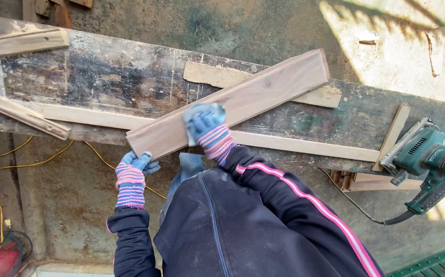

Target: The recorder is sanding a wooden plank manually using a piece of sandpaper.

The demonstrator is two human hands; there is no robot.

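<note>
Woodwork shop: worn bench w/ planks, elec. sander.

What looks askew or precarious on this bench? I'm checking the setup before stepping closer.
The green sander sits at the workbench's right end, partly past the edge. The long plank lies diagonally across thin strips, its lower end overhanging, steadied by the left hand; the right hand presses on top.

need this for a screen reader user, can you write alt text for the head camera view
Seen from above, a person in striped work gloves steadies a long wooden board on a worn workbench: the right hand presses flat on its face while the left hand grips its near end. A green electric sander rests at the bench's right end, among loose wooden strips.
</note>
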